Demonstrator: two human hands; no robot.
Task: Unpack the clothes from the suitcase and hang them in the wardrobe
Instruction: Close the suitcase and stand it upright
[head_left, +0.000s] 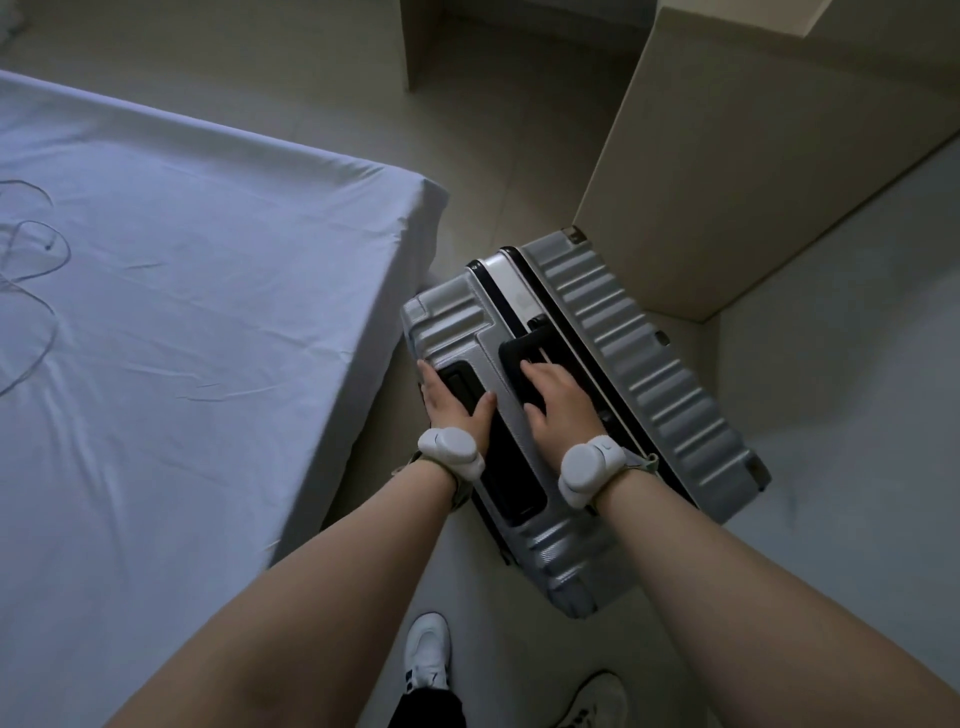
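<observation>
Head view, looking down at the floor (857, 364). Silver hard-shell suitcase (649, 374) stands closed at centre frame, ribbed shell, dark seam and dark trim running along its length, metal corner pieces visible at the far end.

Edges and room: bed (182, 312) with a pale blue sheet fills the left half of the frame; its near corner sits just beside the suitcase's far left corner, only a narrow strip of floor between them. Beige cabinet panel (753, 171) rises at upper right, its lower corner near the suitcase's far end. Open floor lies to the right of the suitcase and at lower centre. A second beige panel (415, 41) stands at the top centre, well apart from the suitcase. Thin cable (31, 270) loops on the sheet at the far left edge.

Hands: left hand (454, 400) lies on the suitcase's left edge, fingers curled around a dark recessed handle (462, 382). Right hand (558, 402) rests palm-down over the dark top handle (524, 353), fingers bent on it; whether it grips fully, cannot tell. White round devices strapped on both wrists (589, 470).

White shoes (428, 649) at the bottom centre, on the floor just short of the suitcase.
</observation>
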